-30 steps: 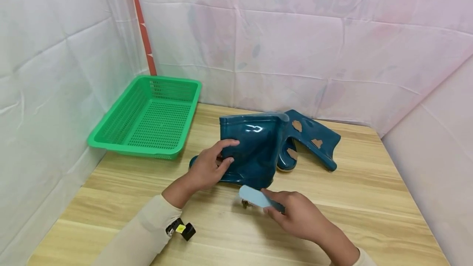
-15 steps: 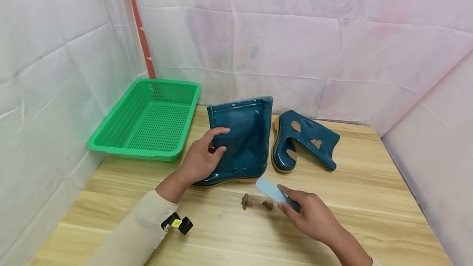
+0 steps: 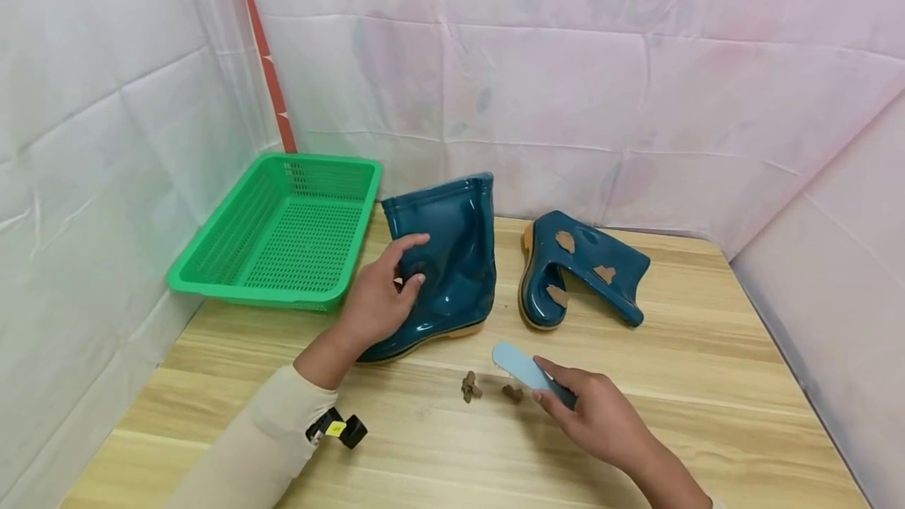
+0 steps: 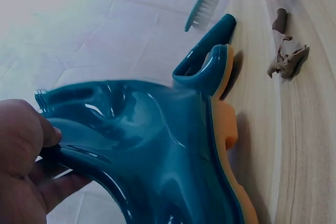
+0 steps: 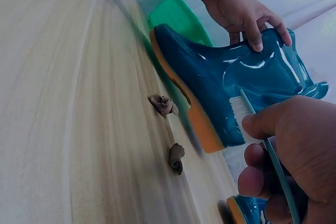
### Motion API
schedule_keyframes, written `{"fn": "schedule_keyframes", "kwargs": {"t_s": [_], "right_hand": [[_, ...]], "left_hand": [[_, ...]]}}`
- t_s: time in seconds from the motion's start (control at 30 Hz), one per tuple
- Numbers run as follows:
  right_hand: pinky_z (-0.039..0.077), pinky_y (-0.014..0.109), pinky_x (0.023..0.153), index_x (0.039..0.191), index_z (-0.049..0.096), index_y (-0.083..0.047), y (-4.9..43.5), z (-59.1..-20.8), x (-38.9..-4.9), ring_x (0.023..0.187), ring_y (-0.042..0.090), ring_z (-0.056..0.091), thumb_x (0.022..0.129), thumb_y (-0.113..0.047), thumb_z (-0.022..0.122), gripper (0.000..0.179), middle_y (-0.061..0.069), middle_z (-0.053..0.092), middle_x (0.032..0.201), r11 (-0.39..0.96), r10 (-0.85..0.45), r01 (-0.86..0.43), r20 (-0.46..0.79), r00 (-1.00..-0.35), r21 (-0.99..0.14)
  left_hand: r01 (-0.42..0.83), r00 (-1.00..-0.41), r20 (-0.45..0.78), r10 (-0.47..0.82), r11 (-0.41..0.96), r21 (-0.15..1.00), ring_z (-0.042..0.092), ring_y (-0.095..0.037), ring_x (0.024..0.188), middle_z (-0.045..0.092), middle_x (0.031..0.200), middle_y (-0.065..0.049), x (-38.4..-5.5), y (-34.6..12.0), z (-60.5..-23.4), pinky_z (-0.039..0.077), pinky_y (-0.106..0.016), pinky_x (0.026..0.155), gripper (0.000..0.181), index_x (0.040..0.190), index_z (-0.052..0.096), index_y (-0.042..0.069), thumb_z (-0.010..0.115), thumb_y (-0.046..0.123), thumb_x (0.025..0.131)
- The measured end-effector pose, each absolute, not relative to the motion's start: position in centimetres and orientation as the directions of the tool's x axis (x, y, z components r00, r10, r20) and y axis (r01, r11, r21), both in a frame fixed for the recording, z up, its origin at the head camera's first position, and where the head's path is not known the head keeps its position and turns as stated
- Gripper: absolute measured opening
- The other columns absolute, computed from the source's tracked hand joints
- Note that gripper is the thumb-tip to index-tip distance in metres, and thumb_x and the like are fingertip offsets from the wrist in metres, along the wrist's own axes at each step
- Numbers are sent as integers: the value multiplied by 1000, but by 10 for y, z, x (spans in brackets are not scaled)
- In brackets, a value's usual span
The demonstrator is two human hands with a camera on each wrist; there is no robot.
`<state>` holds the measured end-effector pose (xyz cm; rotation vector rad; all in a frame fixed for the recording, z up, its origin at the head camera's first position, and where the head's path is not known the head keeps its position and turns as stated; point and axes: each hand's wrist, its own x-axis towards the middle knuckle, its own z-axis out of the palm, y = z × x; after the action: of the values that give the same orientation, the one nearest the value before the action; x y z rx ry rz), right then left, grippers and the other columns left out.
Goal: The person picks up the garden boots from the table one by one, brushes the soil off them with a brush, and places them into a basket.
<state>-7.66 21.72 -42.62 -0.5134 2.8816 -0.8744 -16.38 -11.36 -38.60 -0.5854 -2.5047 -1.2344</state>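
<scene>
My left hand (image 3: 378, 297) grips the shaft of a glossy teal rain boot (image 3: 448, 258), thumb on one side and fingers on the other. The boot stands nearly upright, toe toward me, its orange sole (image 4: 226, 124) close over the table. In my right hand (image 3: 601, 411) is a light blue scrubbing brush (image 3: 521, 364), pinched by its handle, white bristles (image 5: 239, 116) facing down in the head view. Below and left of the brush lie two brown mud clumps, one crumbled (image 3: 470, 387) and one smaller (image 3: 512, 393). A second teal boot (image 3: 587, 246) lies on its side, with several brown patches on it.
A green perforated basket (image 3: 360, 258) stands at the back left of the wooden table (image 3: 707, 383). White cloth walls (image 3: 551, 85) enclose the back and sides. A black wrist device (image 3: 339, 426) sits on the left sleeve.
The held boot has moved left and turned more upright, away from the lying boot. The brush has moved right, off the boot, and the mud clumps now show on the table.
</scene>
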Motion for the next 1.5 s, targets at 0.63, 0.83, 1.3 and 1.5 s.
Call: {"fn": "schedule_keyframes", "kwargs": {"t_s": [0.63,0.83,1.3,1.5], "right_hand": [[44,25,67,139,66,-13,219,-435,-75,74,6,54,94,-26,77,48,-5,73,105,801,-322,-275,4,-947,-532],[48,26,70,139,66,-11,220,-437,-73,77,6,56,93,-24,78,49,2,74,112,805,-321,-287,25,-947,-519],[51,29,73,140,66,-12,220,-441,-73,82,6,59,93,-26,78,51,4,73,117,822,-310,-270,4,-951,-502],[52,31,75,140,66,-13,221,-443,-72,85,6,60,93,-27,78,50,4,73,119,828,-308,-267,-2,-951,-494]], "left_hand": [[365,-931,310,194,434,824,71,-28,96,64,131,-20,-168,-117,-400,58,-45,81,102,163,-11,26,65,6,99],[361,-932,290,218,493,792,64,-35,116,62,129,-27,-171,-121,-403,53,-51,93,83,163,10,22,53,-5,98],[229,-971,132,200,614,755,50,-19,57,50,68,-5,-177,-122,-407,45,-37,55,52,152,43,13,50,4,102],[148,-983,6,186,762,631,65,-30,105,61,131,-17,-182,-114,-408,53,-49,87,47,149,47,6,55,14,103]]}}
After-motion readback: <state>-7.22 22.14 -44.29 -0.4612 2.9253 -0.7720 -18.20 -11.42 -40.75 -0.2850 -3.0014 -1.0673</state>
